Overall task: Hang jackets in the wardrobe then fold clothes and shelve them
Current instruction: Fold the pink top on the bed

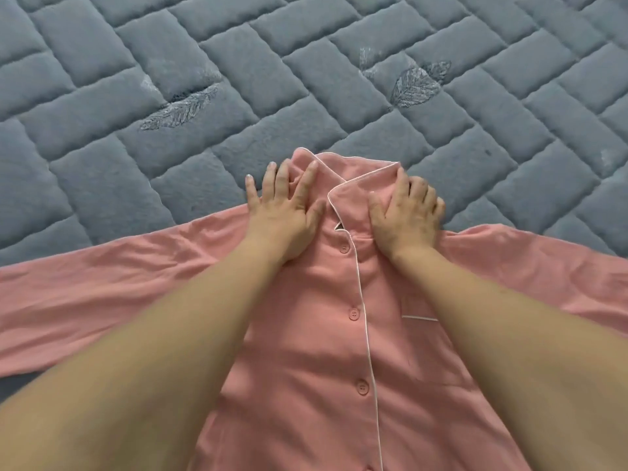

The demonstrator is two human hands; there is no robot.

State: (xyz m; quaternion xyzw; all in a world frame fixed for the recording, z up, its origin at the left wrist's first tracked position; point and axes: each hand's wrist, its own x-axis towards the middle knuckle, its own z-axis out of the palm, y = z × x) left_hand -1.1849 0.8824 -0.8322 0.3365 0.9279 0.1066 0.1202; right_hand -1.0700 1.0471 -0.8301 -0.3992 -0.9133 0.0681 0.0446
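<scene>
A pink button-up pyjama shirt (326, 334) with white piping lies face up on the bed, buttoned, its collar at the far end and both sleeves spread out to the sides. My left hand (285, 212) presses flat on the left shoulder beside the collar, fingers spread and straight. On the right side of the collar my right hand (406, 215) rests palm down, its fingers slightly bent over the fabric. A chest pocket (419, 321) with a white edge shows under my right forearm.
A grey-blue quilted bed cover (306, 79) with embroidered leaf motifs fills the view beyond and beside the shirt. The left sleeve (85, 294) reaches the left frame edge; the right sleeve (543, 270) runs off to the right.
</scene>
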